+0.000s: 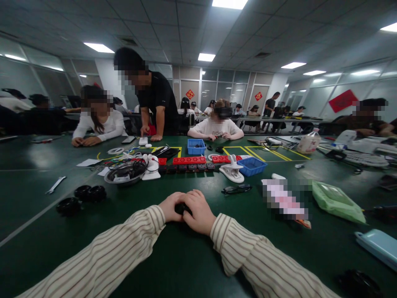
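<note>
My left hand (172,207) and my right hand (198,212) meet over the green table in front of me. Both are closed around a small black object (180,208), mostly hidden by my fingers, so its kind does not show. To the left lie several round black parts (83,193) that look like wheels or knobs. A pair of dark-framed glasses (236,189) rests a little beyond my right hand.
Across the middle runs a row of red-and-black blocks (189,160), with blue bins (252,165), a white clip stand (232,169) and a metal bowl of cables (124,179). A wrench (56,185) lies left; a green packet (339,201) and light-blue case (380,248) right. People work opposite.
</note>
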Demonstrator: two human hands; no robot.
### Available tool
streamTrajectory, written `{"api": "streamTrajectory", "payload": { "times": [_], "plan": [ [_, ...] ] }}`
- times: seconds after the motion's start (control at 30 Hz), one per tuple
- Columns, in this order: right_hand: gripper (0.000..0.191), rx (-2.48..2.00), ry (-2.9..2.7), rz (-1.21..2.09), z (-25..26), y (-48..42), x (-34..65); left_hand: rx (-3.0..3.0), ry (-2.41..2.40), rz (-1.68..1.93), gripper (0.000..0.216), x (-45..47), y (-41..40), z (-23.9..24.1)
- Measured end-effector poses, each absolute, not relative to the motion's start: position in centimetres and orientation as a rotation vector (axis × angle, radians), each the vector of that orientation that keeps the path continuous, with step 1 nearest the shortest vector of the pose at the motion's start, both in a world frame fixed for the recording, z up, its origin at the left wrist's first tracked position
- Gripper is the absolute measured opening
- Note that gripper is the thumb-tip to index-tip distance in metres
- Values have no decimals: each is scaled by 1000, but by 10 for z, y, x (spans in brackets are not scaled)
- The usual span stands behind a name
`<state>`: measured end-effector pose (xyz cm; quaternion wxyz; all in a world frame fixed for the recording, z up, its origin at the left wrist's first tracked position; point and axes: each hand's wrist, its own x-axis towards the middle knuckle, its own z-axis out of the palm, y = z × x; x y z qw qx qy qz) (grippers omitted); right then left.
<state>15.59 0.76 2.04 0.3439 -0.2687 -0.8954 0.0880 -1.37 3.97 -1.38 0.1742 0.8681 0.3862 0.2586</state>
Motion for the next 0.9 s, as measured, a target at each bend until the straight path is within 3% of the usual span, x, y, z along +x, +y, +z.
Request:
{"api": "streamTrajectory", "payload": {
  "times": [0.2, 0.5, 0.7, 0.9],
  "plan": [
    [31, -829, -2204, 251, 18, 10, 157, 2418, 1238, 753, 77, -15, 40, -18],
    [40, -987, -2297, 128, 14, 12, 155, 2509, 1192, 778, 44, -16, 43, -21],
    [23, -907, -2329, 153, 14, 13, 155, 2460, 1147, 775, 44, -17, 42, -20],
    [28, -678, -2371, 286, 15, 13, 156, 2417, 1099, 786, 40, -17, 40, -20]
  ]
}}
